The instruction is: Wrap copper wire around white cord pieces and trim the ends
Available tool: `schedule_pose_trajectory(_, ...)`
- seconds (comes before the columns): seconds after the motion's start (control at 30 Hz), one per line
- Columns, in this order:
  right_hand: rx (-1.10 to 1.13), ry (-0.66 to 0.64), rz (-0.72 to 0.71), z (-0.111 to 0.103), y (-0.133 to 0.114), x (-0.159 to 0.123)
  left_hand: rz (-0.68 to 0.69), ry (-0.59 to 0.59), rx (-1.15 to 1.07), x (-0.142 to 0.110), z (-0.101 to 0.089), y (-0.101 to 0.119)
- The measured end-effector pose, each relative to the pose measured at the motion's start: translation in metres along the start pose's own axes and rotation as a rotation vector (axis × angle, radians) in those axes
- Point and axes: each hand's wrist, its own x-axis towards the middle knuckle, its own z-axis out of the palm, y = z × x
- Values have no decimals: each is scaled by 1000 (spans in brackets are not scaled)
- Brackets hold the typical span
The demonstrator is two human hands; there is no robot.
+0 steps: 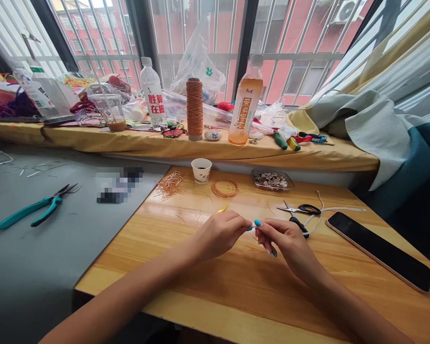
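Note:
My left hand (226, 229) and my right hand (279, 236) meet fingertip to fingertip above the wooden table. Between their pinched fingers runs a short, thin white piece, too small to name for certain. Just behind my left hand, a yellow pointed object (222, 209) shows partly; the hand hides the rest. Black-handled scissors (301, 210) lie beyond my right hand, partly covered by it. White cord (320, 217) lies across and beside them. Farther back are a coil of copper-coloured thread or wire (225, 188) and a pile of short cut strands (171, 185).
A paper cup (201, 171) with dark contents and a clear tray (290, 184) of small beads or rings stand at the table's back. A phone (380, 251) lies right. Teal pliers (43, 206) rest on the grey surface. The sill holds bottles and a thread spool (195, 110).

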Motion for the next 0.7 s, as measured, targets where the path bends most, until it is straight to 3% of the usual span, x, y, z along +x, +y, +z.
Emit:
schedule_pose_trajectory(0.1, -17, 53, -1, -2, 1, 1, -18, -55, 82, 0, -1, 3)
schedule_pose_trajectory(0.2, 15, 32, 22, -3, 2, 2, 48, -101, 259, 1, -1, 6)
schedule_pose_trajectory(0.33, 98, -5, 36, -1, 3, 2, 82, -69, 412, 2, 2, 8)
schedule_pose_trajectory(0.43, 148, 9, -12, -1, 5, 4, -93, -44, 289, 5, 3, 10)
schedule_pose_trajectory(0.57, 106, 120, -133, -2, 11, 8, -479, -60, -135, 8, -1, 14)
schedule_pose_trajectory(0.7, 6, 34, -174, 2, 14, 6, -646, -95, -417, 8, 3, 20)
